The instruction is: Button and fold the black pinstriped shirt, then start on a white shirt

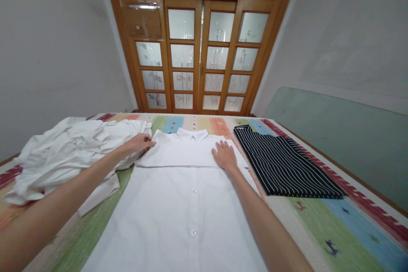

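A white button-up shirt lies spread front side up, its collar pointing away from me. White fabric is laid flat across its chest just below the collar, with a straight lower edge. At the shirt's left shoulder edge, my left hand has its fingers closed in a pinch on the cloth. Palm down on the right part of the chest rests my right hand, fingers spread and holding nothing. The lower end of the shirt runs out of view.
Left of the shirt is a crumpled heap of white cloth. A black garment with white stripes lies folded flat on the right. Beneath everything is a colourful patterned cover. A pale green board stands along the right side.
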`<state>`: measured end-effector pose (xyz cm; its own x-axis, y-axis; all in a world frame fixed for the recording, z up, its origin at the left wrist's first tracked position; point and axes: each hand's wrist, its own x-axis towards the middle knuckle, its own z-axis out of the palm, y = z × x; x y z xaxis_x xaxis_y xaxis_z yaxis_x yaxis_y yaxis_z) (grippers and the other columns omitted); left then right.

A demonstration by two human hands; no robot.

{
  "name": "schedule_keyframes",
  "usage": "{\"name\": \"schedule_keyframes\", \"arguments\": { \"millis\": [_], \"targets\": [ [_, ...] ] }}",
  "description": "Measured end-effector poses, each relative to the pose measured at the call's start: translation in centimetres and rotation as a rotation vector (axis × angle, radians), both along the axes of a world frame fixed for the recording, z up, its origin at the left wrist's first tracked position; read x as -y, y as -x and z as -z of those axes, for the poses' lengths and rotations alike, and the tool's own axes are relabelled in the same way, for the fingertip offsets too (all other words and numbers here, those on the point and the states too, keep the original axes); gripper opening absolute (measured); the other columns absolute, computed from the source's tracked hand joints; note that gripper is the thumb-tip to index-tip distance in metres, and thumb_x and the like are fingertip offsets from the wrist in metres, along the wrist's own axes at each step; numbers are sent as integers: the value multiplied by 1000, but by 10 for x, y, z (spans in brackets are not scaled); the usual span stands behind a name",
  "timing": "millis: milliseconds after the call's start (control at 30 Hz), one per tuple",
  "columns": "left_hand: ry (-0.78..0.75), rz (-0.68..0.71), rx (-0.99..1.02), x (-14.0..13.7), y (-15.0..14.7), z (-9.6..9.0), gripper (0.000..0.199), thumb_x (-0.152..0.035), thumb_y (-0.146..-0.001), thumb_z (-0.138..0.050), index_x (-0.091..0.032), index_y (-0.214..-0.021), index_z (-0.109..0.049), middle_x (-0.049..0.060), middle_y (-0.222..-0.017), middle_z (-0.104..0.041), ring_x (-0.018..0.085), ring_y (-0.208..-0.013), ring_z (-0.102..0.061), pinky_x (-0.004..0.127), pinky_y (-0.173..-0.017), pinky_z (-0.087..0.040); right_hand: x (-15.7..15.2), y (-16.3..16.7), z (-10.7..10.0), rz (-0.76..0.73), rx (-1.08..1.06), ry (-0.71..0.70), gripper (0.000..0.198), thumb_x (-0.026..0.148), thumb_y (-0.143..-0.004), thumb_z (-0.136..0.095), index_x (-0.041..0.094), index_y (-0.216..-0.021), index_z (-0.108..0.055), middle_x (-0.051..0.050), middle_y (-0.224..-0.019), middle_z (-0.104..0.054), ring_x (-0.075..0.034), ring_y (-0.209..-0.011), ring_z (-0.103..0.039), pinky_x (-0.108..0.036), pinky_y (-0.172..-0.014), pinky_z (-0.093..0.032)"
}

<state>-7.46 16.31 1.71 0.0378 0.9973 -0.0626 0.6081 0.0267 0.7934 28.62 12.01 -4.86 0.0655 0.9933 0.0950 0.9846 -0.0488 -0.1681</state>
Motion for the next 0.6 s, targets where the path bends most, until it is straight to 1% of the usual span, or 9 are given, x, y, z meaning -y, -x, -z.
{"name": "schedule_keyframes", "arguments": {
  "millis": [67,133,200,267,400,467,500,600],
  "targets": [
    [-64,102,-99,1,-5,-2,29,-41,-51,-77,-23,-57,-55,-3,-49,-57,18,-54,-55,26,-55,-41,0,0,0,-1,4,1,57,39,-98,-29,12,-147,-38,-13,-157,-28,-28,-146,-18,-45,-116,-11],
    [-150,135,-154,2,-10,-3,24,-39,-54,-73,-24,-66,-57,-4,-52,-58,19,-58,-57,27,-59,-41,1,0,0,-2,6,0,56,39,-98,-29,12,-147,-38,-13,-157,-29,-28,-146,-19,-45,-116,-12],
    [-224,133,-168,3,-11,-4,26,-35,-57,-69,-24,-78,-57,-5,-55,-58,19,-60,-58,27,-60,-41,1,0,-1,-2,4,0,56,39,-98,-29,12,-147,-38,-13,-157,-29,-28,-146,-19,-45,-115,-12],
    [-267,123,-172,2,-8,-4,33,-30,-58,-67,-24,-88,-53,-7,-56,-57,19,-60,-59,26,-60,-41,1,0,-1,-1,2,1,57,39,-98,-29,12,-147,-38,-13,-157,-29,-28,-145,-20,-45,-115,-13],
    [-289,30,-188,0,4,-2,38,-24,-58,-65,-24,-91,-46,-8,-54,-56,19,-56,-60,26,-58,-43,0,-1,0,-5,5,-1,56,39,-98,-29,12,-147,-38,-13,-157,-29,-28,-145,-20,-45,-115,-13],
    [-241,-43,-184,1,9,-1,37,-24,-60,-66,-24,-91,-46,-8,-54,-59,19,-54,-62,26,-57,-44,0,-1,0,-3,6,0,57,39,-98,-29,12,-147,-38,-13,-157,-29,-28,-146,-19,-45,-115,-13],
    [-187,-79,-170,2,11,-1,36,-26,-61,-67,-24,-90,-46,-7,-54,-60,19,-53,-62,26,-56,-46,-1,-1,0,-1,8,3,57,39,-98,-29,12,-147,-38,-13,-157,-28,-28,-146,-19,-45,-115,-13],
    [49,-129,-123,5,12,2,32,-36,-61,-74,-22,-79,-52,-2,-53,-63,20,-49,-63,27,-50,-48,-1,0,0,-1,12,9,57,39,-98,-29,12,-147,-37,-13,-158,-28,-28,-146,-18,-45,-116,-12]
  ]
}}
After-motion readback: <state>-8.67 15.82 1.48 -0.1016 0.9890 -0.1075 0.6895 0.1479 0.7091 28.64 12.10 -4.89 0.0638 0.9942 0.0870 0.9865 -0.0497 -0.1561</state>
